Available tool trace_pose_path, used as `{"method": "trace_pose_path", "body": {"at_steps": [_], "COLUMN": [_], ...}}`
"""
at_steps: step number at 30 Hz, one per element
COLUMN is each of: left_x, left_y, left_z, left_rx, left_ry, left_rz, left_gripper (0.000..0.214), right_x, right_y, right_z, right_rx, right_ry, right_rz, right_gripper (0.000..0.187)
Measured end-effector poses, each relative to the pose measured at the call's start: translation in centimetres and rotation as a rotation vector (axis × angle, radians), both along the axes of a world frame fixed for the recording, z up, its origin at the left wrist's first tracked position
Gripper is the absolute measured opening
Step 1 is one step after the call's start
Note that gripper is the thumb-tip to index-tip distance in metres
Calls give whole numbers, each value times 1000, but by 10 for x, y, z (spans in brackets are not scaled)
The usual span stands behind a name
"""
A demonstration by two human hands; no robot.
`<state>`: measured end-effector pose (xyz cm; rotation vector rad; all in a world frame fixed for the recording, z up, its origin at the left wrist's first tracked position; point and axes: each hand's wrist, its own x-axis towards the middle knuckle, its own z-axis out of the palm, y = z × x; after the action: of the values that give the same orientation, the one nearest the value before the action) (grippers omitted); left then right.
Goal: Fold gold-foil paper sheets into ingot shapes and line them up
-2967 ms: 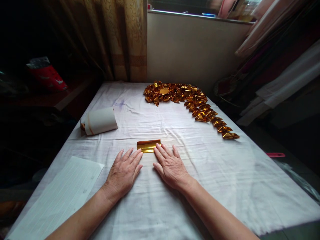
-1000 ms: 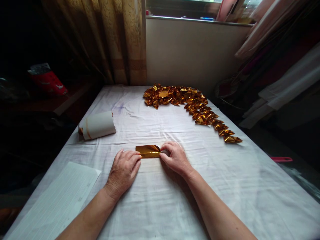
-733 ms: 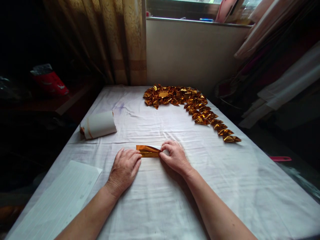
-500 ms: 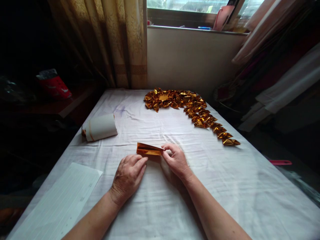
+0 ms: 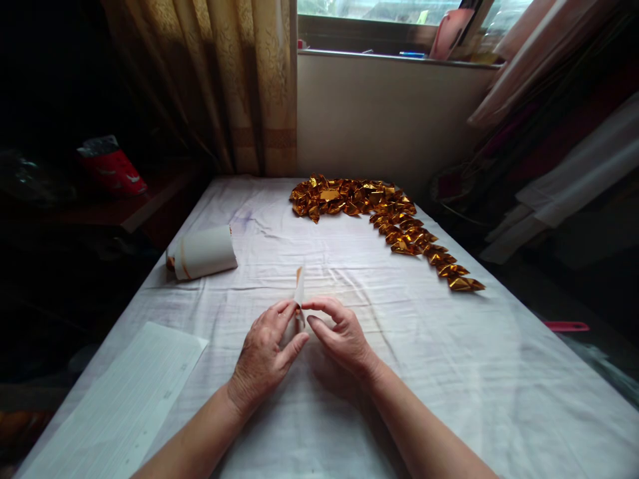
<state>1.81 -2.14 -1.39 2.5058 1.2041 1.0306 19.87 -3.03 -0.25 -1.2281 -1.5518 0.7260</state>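
Observation:
A folded strip of gold foil paper [image 5: 299, 293] stands on end above the white cloth, its pale back facing me. My left hand [image 5: 264, 352] pinches its lower part with thumb and fingers. My right hand [image 5: 339, 332] pinches it from the right side, fingers curled. A long curved row of folded gold foil pieces [image 5: 379, 216] lies at the back right of the cloth-covered table [image 5: 449, 346].
A roll of white-backed paper [image 5: 202, 253] lies at the left. A lined white sheet [image 5: 124, 399] rests at the near left corner. Curtains, a windowsill with small items and a red bag [image 5: 112, 173] stand beyond the table. A pink object [image 5: 566, 326] lies off the right edge.
The foil strip lay flat between my fingertips; my right hand lifted its end, and now both hands hold it turned upright off the cloth. The view tilted up a little.

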Motion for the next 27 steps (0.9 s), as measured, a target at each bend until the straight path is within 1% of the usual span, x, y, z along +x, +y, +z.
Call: {"method": "trace_pose_path", "body": {"at_steps": [3, 7, 8, 10, 12, 13, 14, 15, 16, 17, 19, 20, 22, 24, 25, 27], "left_x": [1, -3, -4, -7, -11, -12, -14, -15, -17, -18, -20, -21, -21, -21, -21, -22], "left_y": [2, 8, 10, 13, 15, 16, 16, 17, 17, 18, 20, 21, 24, 27, 29, 32], "left_z": [3, 7, 7, 9, 9, 9, 9, 9, 9, 10, 13, 15, 19, 21, 20, 14], "left_rx": [-5, 27, 44, 76, 98, 110, 122, 135, 152, 176, 242, 286, 380, 451, 468, 448], "left_ry": [-42, -65, -71, -97, -127, -137, -139, -134, -122, -105, -61, -35, 22, 86, 120, 180], "left_rz": [17, 33, 38, 50, 37, 16, -11, -38, -60, -76, -83, -73, -36, 13, 32, 54], "left_gripper": [41, 25, 24, 23, 22, 22, 22, 22, 23, 24, 24, 24, 26, 28, 29, 32], "right_x": [-2, -3, -2, 2, 8, 11, 14, 17, 19, 21, 23, 22, 22, 20, 20, 20], "right_y": [-2, -1, 0, 2, 5, 7, 7, 8, 8, 8, 7, 6, 5, 4, 4, 5], "right_z": [-1, -3, -3, -5, -6, -6, -6, -6, -5, -4, 0, 2, 6, 8, 8, 6], "right_rx": [55, 153, 190, 284, 362, 390, 409, 426, 447, 473, 534, 561, 601, 624, 624, 586], "right_ry": [-85, -171, -185, -229, -327, -394, -466, -534, -591, -632, -668, -671, -675, -699, -722, -782], "right_rz": [28, 53, 30, -85, -245, -302, -326, -323, -300, -261, -188, -171, -183, -227, -240, -223], "right_gripper": [29, 25, 23, 25, 36, 42, 47, 47, 42, 33, 15, 12, 12, 12, 13, 13]}}
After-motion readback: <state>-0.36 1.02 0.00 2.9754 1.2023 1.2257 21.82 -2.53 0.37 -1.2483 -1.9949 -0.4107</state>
